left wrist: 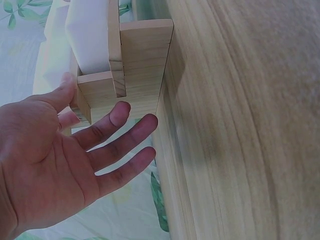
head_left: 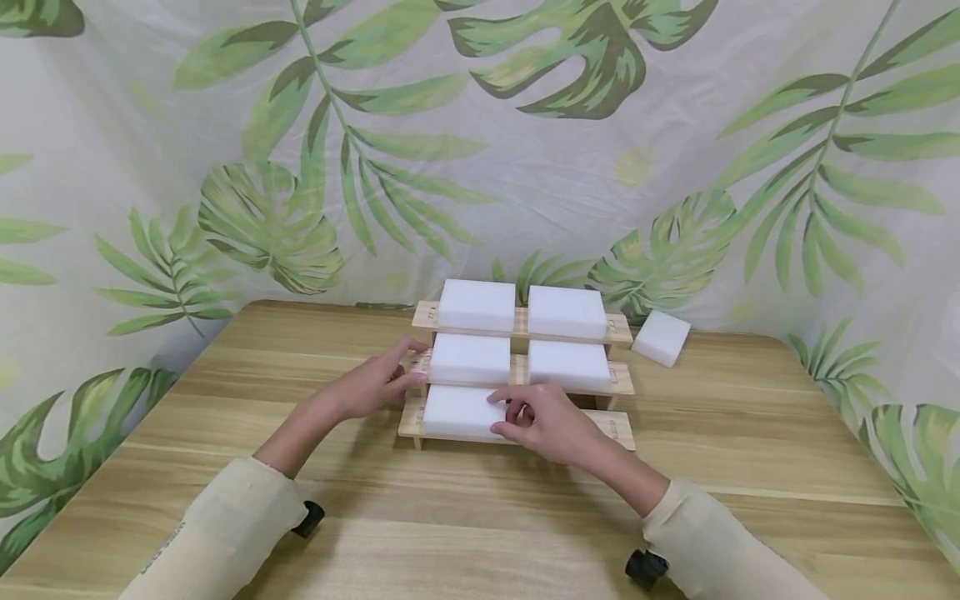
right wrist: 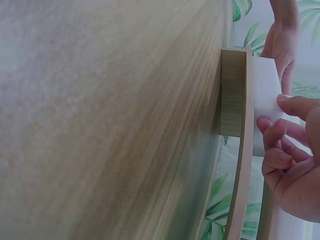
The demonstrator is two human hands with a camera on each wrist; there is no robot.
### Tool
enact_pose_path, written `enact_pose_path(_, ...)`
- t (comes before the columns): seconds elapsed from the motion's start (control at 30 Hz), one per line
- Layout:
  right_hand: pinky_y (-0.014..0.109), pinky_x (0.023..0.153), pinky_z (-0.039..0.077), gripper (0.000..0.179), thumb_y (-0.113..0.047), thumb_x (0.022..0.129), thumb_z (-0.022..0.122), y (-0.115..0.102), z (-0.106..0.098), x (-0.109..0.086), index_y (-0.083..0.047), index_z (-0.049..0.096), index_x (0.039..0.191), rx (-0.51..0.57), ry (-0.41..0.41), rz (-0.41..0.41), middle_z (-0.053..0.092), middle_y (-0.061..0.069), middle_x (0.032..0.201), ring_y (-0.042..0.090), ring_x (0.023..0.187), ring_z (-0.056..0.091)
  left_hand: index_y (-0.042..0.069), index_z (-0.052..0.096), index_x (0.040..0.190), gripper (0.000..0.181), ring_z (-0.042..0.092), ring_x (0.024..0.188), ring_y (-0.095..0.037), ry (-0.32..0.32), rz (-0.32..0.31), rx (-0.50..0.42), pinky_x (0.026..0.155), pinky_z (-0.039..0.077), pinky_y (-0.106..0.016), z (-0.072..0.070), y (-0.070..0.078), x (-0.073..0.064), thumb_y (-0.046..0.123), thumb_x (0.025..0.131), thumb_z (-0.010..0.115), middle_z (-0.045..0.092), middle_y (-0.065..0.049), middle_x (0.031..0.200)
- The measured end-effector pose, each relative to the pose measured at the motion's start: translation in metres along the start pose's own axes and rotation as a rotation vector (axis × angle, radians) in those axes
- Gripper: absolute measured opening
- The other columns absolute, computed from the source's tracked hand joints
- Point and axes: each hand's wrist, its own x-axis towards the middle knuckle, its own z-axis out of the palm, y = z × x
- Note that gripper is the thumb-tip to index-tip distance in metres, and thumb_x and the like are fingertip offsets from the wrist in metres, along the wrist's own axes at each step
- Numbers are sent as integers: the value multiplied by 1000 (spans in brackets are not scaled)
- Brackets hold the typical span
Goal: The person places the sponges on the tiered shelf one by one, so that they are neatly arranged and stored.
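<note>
A three-step wooden stand (head_left: 618, 432) stands on the table with white sponge blocks lying on its steps. My left hand (head_left: 372, 385) is at the stand's left end, thumb and index finger holding the end of the middle step; its other fingers are spread loosely in the left wrist view. On the lowest step lies one sponge block (head_left: 453, 410), at the left. My right hand (head_left: 551, 423) pinches its right end between thumb and index finger, the other fingers curled in. The middle step bears two blocks (head_left: 470, 360), and the top step two more (head_left: 567, 312).
A loose sponge block (head_left: 662, 337) leans or lies behind the stand's right end, near the table's back edge. The wooden table (head_left: 450, 533) runs up to a leaf-patterned cloth (head_left: 540, 200) at the back.
</note>
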Motion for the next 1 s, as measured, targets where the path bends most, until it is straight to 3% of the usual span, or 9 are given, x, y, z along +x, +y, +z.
enact_pose_path(0.53, 23, 64, 52, 30, -16, 94, 80, 2, -2, -5, -5, 73, 121, 41, -15, 12, 71, -4, 83, 3, 65, 58, 6, 31, 153, 54, 70, 87, -31, -3, -17, 12, 79, 53, -43, 2, 2, -1, 35, 111, 51, 66, -18, 85)
enact_pose_path(0.77, 23, 59, 48, 31, -15, 94, 78, -7, -16, -14, -5, 72, 123, 53, -5, 13, 68, -9, 81, 2, 62, 56, 7, 31, 153, 55, 70, 87, -31, 3, -19, 24, 79, 52, -43, 0, 2, -1, 36, 111, 51, 67, -15, 84)
enact_pose_path(1.0, 25, 57, 48, 26, -11, 95, 77, -8, -37, -28, -5, 73, 120, 91, 65, -62, 70, -7, 81, 3, 62, 56, 5, 31, 152, 52, 68, 83, -32, -3, -9, 20, 75, 52, -40, 0, 3, -1, 32, 112, 50, 66, -14, 85)
